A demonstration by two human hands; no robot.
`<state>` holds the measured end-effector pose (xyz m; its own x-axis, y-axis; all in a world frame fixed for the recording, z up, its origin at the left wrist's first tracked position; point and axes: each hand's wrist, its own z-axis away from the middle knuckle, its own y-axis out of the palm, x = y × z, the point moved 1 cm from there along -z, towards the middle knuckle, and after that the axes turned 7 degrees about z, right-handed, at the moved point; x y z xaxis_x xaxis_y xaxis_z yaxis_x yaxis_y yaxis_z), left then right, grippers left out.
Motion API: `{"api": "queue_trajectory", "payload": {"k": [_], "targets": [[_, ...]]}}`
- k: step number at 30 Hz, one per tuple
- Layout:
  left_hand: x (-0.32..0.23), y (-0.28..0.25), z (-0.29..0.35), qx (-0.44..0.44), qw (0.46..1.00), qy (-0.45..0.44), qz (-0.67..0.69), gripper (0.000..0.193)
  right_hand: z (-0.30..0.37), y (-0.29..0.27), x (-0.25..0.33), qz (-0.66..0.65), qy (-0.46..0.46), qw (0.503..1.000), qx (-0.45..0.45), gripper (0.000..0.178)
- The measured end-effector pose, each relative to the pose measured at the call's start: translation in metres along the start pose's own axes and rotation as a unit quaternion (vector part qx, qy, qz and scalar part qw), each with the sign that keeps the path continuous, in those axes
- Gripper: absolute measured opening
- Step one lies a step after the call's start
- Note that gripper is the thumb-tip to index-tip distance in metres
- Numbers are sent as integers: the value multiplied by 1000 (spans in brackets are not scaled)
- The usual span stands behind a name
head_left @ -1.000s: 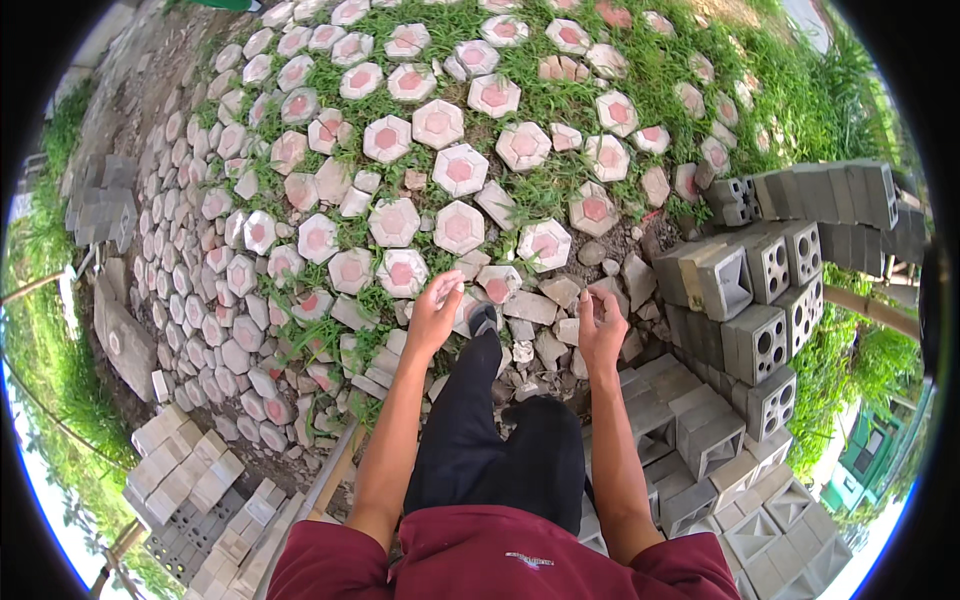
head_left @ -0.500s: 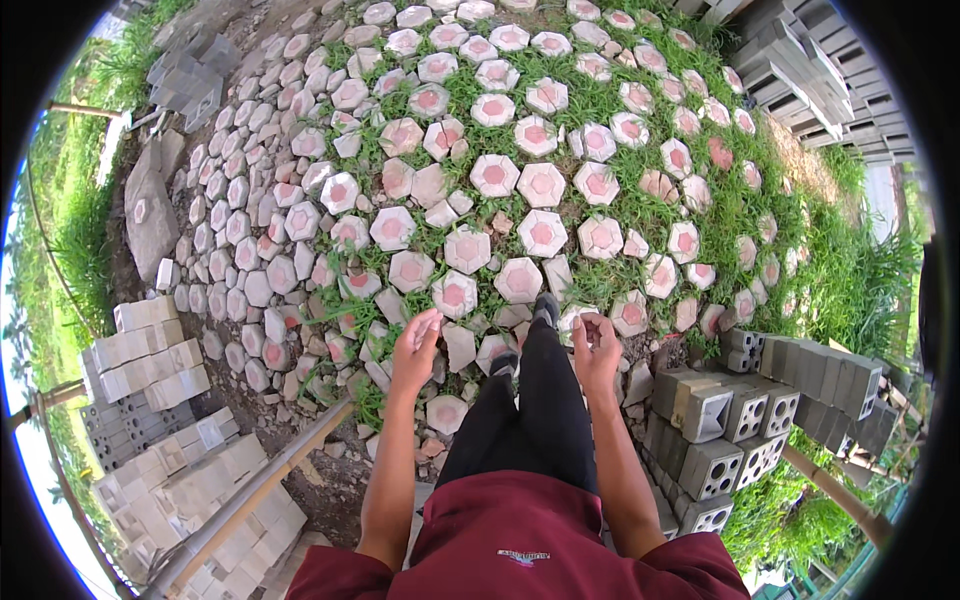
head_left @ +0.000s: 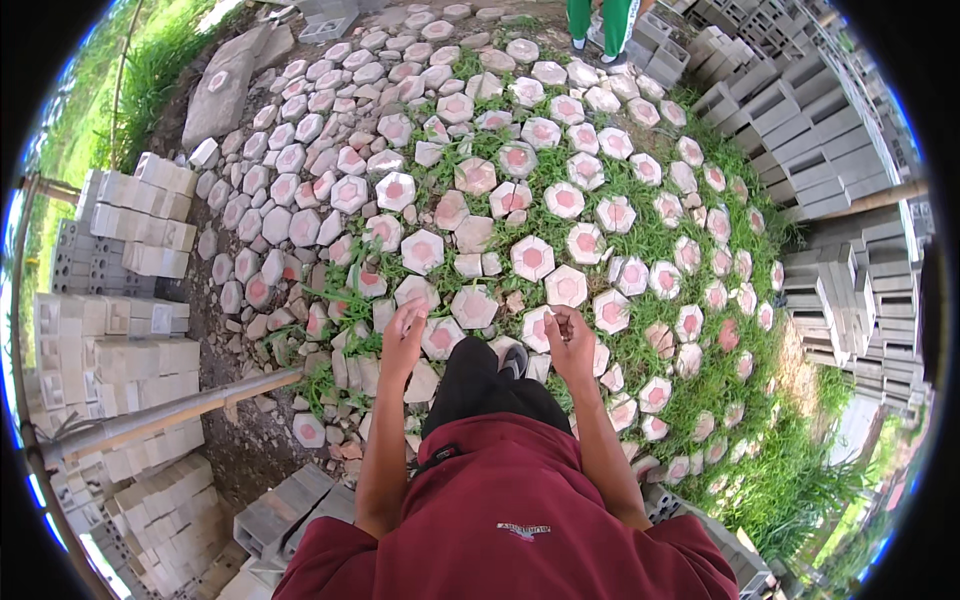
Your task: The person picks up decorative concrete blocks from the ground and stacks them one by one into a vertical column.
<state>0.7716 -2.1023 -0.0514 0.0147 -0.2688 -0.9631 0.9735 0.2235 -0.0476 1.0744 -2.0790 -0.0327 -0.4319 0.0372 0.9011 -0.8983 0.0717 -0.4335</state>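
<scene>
While one hexagonal paver (head_left: 473, 307) lies between and below them, the left hand (head_left: 404, 332) and right hand (head_left: 568, 342) hang with fingers loosely curled and slightly parted, seemingly empty. Left of that paver, a pole (head_left: 195, 408) crosses before pale blocks (head_left: 150, 218); beyond the paver stands a person in green trousers (head_left: 621, 24).

1. A bamboo pole (head_left: 190, 409) slants.
2. Pale blocks (head_left: 140, 222) stand stacked beyond the pole.
3. A stone slab (head_left: 222, 88) lies farther beyond it.
4. A person in green trousers (head_left: 621, 28) stands beyond it, rightward.
</scene>
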Motion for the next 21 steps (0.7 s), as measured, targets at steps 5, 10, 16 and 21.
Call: {"api": "queue_trajectory", "payload": {"k": [5, 10, 16, 21], "targets": [[-13, 7, -23, -34, 998, 43, 30, 32, -69, 15, 17, 42, -39, 994, 96, 27], [-19, 3, -58, -96, 995, 3, 33, 31, -133, 53, 31, 35, -69, 986, 145, 26], [-26, -31, -149, -163, 982, 28, 94, 31, -243, 135, 67, 41, -105, 972, 206, 26], [-76, -76, -251, -173, 976, 68, 116, 29, -338, 201, 121, 52, -120, 959, 253, 26]]}}
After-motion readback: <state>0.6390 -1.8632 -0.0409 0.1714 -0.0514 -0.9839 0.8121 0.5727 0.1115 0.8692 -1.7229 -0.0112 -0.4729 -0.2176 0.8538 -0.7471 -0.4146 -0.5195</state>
